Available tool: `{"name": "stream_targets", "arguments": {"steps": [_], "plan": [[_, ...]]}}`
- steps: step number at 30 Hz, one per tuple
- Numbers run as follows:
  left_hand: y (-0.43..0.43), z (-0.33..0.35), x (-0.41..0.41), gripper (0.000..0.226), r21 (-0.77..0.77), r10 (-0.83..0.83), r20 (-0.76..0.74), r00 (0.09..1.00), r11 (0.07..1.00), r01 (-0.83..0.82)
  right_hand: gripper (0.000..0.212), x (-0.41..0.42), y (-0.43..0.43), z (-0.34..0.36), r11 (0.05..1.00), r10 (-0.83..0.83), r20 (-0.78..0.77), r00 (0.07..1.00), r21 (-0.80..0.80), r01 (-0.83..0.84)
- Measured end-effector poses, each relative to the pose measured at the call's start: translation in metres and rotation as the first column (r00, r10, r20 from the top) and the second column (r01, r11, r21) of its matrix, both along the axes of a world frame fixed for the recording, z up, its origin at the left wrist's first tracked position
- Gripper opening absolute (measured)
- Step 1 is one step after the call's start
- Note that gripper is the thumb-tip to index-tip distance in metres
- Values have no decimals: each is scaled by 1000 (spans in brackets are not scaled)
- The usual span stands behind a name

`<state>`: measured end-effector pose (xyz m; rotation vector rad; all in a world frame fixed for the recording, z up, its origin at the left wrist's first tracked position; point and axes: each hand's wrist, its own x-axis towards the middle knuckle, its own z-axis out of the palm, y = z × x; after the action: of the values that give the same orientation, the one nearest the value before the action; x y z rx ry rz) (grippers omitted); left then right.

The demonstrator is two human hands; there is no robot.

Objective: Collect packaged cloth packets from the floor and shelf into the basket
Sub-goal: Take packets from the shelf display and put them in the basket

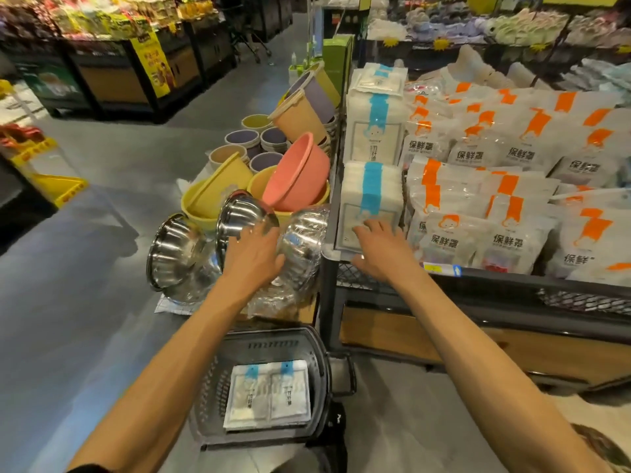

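Reaching from the near side, you meet the near stack (370, 196) of blue-banded cloth packets at the near left corner of the shelf (478, 278). Its long axis runs near to far, along the blue band, so its short near edge faces you.

Hand positions:
- Your right hand (379, 249) is the nearer one and is already touching the stack. Its fingers lie fairly straight and spread on the top face, and the thumb sits at the near edge. It is released, with no grip closed round the stack.
- Your left hand (254, 257) is just left of the shelf corner, apart from the stack. It is released, with fingers spread over a wrapped steel bowl (300, 240).

The stack therefore lies directly under the right hand and to the right of the left hand.

A far stack (374, 131) of the same packets stands just beyond the near one. Orange-marked bags (495, 240) lie just beside both stacks on the right.

The basket (321, 370) stands on the floor below and nearer than both hands, between your forearms. Two packets (269, 394) lie flat in it, side by side.

The next move probably needs the left hand brought right onto the stack's left side. The stack can then be lifted and drawn back and down to the basket.
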<state>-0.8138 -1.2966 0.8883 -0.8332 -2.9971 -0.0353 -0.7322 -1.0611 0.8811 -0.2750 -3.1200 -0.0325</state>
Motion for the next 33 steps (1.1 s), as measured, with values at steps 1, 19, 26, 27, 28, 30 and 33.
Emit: {"name": "stream_targets", "arguments": {"steps": [1,19,26,27,28,30,33], "plan": [[-8,-2,5,56,7,15,19,1000,1000,-15,61,6,-9,-1,1000,1,11,1000,-21,-1],[-128,-65,13,47,132,80,134,988,986,-98,65,0,-136,-49,991,52,154,987,-127,-32],[-176,-111,-33,42,102,42,170,985,993,-60,61,-44,-195,-102,988,23,234,972,-152,13],[-182,-122,-38,41,95,27,173,985,995,-44,61,-50,-202,-112,988,14,234,972,-155,23],[-187,-135,-43,41,90,14,177,984,995,-30,60,-55,-207,-123,987,3,236,972,-158,35],[-194,-165,-52,43,79,1,186,983,997,-16,61,-62,-215,-151,986,-12,242,970,-158,52],[-203,-220,-62,44,86,-14,231,973,996,-6,63,-69,-221,-204,985,-31,273,962,-153,75]]}}
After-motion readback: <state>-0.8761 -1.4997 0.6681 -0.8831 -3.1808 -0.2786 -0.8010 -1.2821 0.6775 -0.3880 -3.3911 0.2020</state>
